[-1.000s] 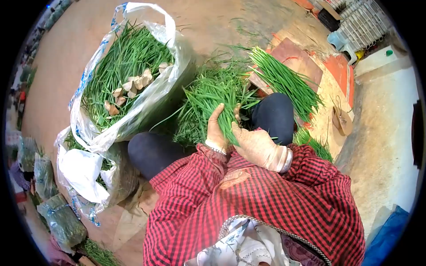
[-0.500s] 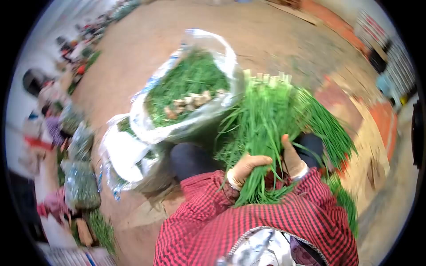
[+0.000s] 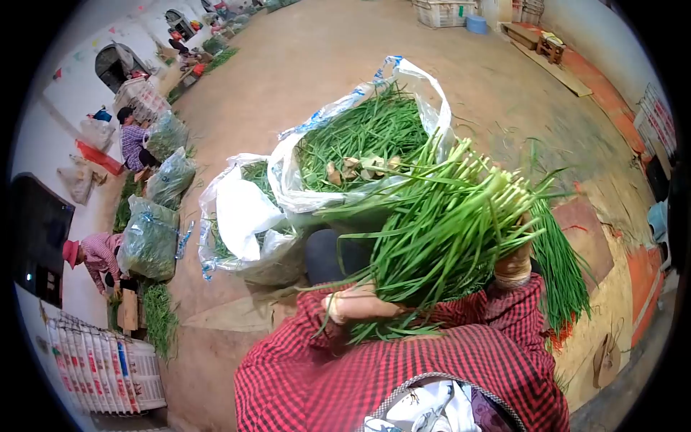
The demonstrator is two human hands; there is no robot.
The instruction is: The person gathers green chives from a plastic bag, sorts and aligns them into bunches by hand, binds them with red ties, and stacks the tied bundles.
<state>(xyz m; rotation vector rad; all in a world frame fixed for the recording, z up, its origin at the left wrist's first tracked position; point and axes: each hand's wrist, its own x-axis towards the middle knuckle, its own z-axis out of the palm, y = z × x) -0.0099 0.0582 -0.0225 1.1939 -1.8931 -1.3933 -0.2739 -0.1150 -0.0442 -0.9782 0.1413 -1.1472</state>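
Observation:
A big bunch of long green chives (image 3: 439, 230) lies tilted across my lap, pale cut ends to the upper right and leaf tips to the lower left. My right hand (image 3: 515, 265) is closed round it below the cut ends, its fingers partly hidden by the leaves. My left hand (image 3: 362, 302) grips the leafy lower end, the fingertips tucked out of sight under the leaves. Another bundle of chives (image 3: 565, 266) rests just right of my right hand. In front stands an open plastic bag (image 3: 288, 169) full of loose greens.
A second plastic bag (image 3: 216, 248) with white sheeting leans at left. Stuffed clear bags (image 3: 149, 241) line the left wall beside a person in a red hat (image 3: 97, 259) and another in checked clothing (image 3: 134, 140). A white crate (image 3: 108, 367) stands lower left.
The bunch has tipped from upright to slanting, cut ends swinging rightward. My right hand has moved up and right towards those ends; my left hand has moved left and down. The view has shifted.

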